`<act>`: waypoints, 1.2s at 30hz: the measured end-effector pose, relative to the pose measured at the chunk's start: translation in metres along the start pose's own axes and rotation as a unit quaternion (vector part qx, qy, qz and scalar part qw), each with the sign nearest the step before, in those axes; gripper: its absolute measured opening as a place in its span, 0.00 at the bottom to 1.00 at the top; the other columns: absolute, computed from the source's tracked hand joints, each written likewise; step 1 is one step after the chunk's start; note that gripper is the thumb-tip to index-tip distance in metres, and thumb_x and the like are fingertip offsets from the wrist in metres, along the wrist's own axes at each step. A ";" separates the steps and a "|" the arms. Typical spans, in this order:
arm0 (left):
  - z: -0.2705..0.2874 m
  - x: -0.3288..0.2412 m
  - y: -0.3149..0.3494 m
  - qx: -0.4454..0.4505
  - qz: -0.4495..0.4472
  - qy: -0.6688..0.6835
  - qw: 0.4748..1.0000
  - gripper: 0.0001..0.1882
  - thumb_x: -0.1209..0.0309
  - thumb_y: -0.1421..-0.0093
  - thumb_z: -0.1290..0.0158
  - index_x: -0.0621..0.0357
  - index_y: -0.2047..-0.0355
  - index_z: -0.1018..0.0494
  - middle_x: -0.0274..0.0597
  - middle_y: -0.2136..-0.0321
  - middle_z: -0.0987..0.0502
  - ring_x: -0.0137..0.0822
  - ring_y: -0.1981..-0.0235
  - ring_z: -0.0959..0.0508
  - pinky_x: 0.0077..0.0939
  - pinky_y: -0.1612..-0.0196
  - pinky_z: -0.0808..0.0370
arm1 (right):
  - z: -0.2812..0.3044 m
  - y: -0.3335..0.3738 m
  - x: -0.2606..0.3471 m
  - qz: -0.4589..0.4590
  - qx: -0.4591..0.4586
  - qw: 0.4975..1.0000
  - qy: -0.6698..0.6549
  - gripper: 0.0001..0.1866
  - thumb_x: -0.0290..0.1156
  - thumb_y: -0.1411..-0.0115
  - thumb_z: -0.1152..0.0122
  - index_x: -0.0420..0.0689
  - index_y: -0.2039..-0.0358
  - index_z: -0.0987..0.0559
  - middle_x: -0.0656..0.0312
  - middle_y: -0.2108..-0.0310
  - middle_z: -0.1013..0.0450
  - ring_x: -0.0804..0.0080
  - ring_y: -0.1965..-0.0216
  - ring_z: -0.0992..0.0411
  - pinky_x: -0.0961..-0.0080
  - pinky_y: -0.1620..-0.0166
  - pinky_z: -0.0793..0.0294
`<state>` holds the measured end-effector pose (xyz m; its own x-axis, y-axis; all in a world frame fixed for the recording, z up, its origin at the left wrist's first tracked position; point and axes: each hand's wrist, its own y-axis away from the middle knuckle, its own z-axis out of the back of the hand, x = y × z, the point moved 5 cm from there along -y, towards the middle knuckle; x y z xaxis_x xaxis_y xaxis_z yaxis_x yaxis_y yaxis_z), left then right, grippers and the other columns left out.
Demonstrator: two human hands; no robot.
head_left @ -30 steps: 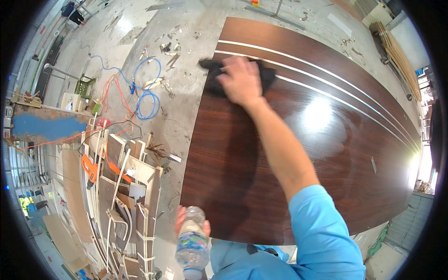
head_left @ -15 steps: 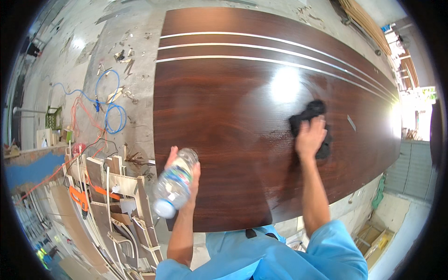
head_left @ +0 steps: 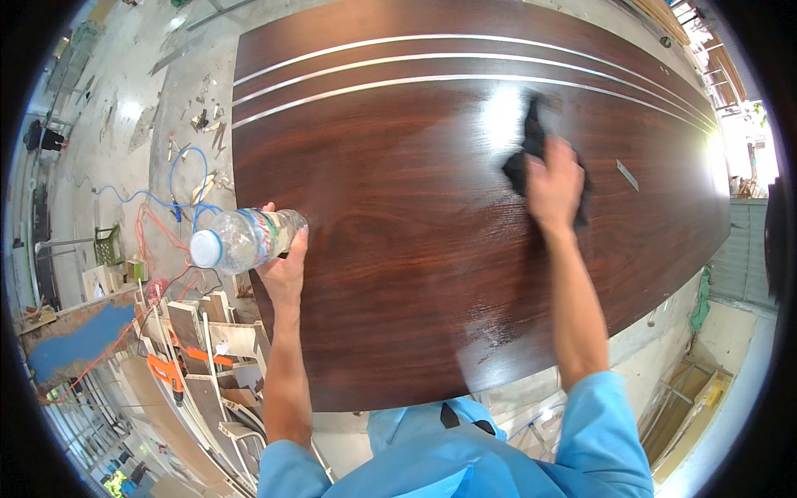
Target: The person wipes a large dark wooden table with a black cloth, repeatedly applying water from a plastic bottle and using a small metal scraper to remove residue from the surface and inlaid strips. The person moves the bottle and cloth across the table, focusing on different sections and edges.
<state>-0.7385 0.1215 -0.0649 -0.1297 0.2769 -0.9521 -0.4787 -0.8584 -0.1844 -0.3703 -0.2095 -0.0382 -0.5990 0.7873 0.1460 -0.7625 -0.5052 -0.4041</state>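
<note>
A dark brown wood-grain panel (head_left: 374, 332) lies flat before me, with three silvery strips (head_left: 374, 62) set along its far side. My left hand (head_left: 286, 264) wraps round a clear plastic bottle (head_left: 241, 241) with a white cap, tilted on its side over the panel's left edge. On the right, my right hand (head_left: 554, 184) presses a black cloth (head_left: 519, 170) against the surface, fingers pointing away from me. Wet-looking streaks (head_left: 490, 324) shine on the wood near the cloth and closer to me.
A small grey strip (head_left: 628, 175) lies on the panel at right. Left of it, a blue hose (head_left: 189, 152) coils on the concrete floor. Wood offcuts (head_left: 187, 324) and an orange power tool (head_left: 166, 375) are piled at lower left. A green crate (head_left: 107, 246) stands farther left.
My left hand has shifted left and away from me, turning the bottle so its cap points left. The right hand and cloth have slid farther across the panel, away from me.
</note>
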 end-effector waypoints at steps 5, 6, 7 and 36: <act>-0.038 -0.017 -0.002 0.033 -0.049 -0.041 0.997 0.34 0.72 0.41 0.31 0.67 0.36 0.30 0.51 0.39 0.24 0.44 0.38 0.25 0.43 0.33 0.32 | 0.095 0.151 -0.155 -0.385 0.026 0.909 0.158 0.30 0.44 0.23 0.50 0.32 0.33 0.29 0.38 0.31 0.34 0.44 0.28 0.38 0.52 0.30 0.38; -0.053 -0.022 -0.004 0.053 -0.047 -0.057 0.996 0.34 0.72 0.41 0.30 0.67 0.36 0.30 0.51 0.39 0.24 0.44 0.38 0.25 0.42 0.33 0.31 | 0.105 0.180 -0.136 -0.412 -0.006 0.893 0.182 0.28 0.43 0.25 0.47 0.32 0.37 0.27 0.40 0.33 0.31 0.45 0.30 0.36 0.48 0.30 0.39; -0.071 -0.027 -0.005 0.067 -0.034 -0.050 0.996 0.34 0.73 0.42 0.30 0.66 0.36 0.29 0.50 0.39 0.24 0.43 0.39 0.25 0.41 0.33 0.31 | 0.112 0.204 -0.114 -0.416 0.091 0.905 0.013 0.27 0.42 0.30 0.42 0.31 0.42 0.24 0.40 0.38 0.29 0.43 0.34 0.34 0.46 0.28 0.42; -0.218 -0.167 0.236 0.330 0.139 0.121 0.926 0.29 0.62 0.26 0.47 0.69 0.31 0.35 0.54 0.34 0.31 0.45 0.31 0.33 0.42 0.28 0.39 | 0.140 0.249 0.024 -0.331 0.008 0.834 -0.442 0.18 0.42 0.33 0.31 0.37 0.66 0.18 0.51 0.68 0.22 0.51 0.69 0.22 0.64 0.63 0.22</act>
<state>-0.6405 -0.2215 -0.0030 -0.1670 -0.0893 -0.9819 -0.8926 -0.4093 0.1891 -0.6085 -0.3663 -0.0094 0.0125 0.3318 0.9433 -0.9965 -0.0735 0.0391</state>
